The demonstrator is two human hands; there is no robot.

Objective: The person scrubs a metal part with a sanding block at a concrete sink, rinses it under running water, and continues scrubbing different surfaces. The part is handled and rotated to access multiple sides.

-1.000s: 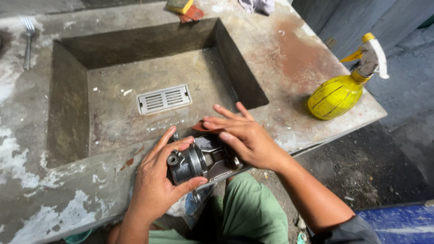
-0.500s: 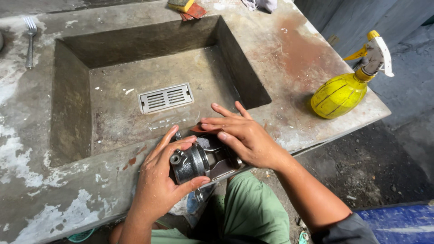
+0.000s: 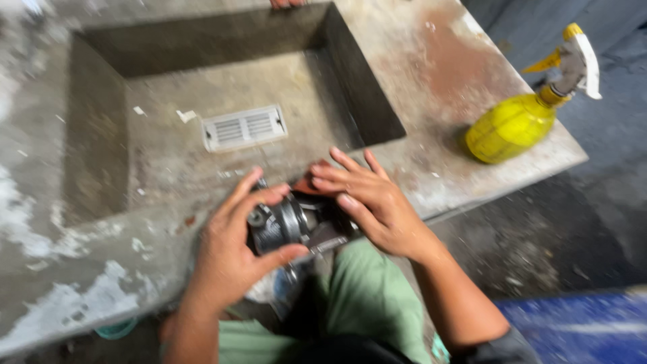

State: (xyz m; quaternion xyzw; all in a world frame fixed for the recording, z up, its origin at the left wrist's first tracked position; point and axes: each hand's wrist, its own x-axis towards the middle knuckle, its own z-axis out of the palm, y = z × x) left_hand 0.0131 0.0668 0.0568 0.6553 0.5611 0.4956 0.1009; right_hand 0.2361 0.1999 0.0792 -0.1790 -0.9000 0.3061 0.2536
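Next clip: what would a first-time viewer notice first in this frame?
Most likely the two hands at the counter's near edge: the left hand wraps a dark metal mechanical part, and the right hand lies over its other end. Next, the bright yellow spray bottle standing at the right end of the stained concrete counter. Behind the hands, a square sunken basin holds a pale drain grate.

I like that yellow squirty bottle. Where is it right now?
In the head view, the yellow spray bottle stands at the right, near the concrete counter's edge, beyond the right hand and right of the sunken basin.
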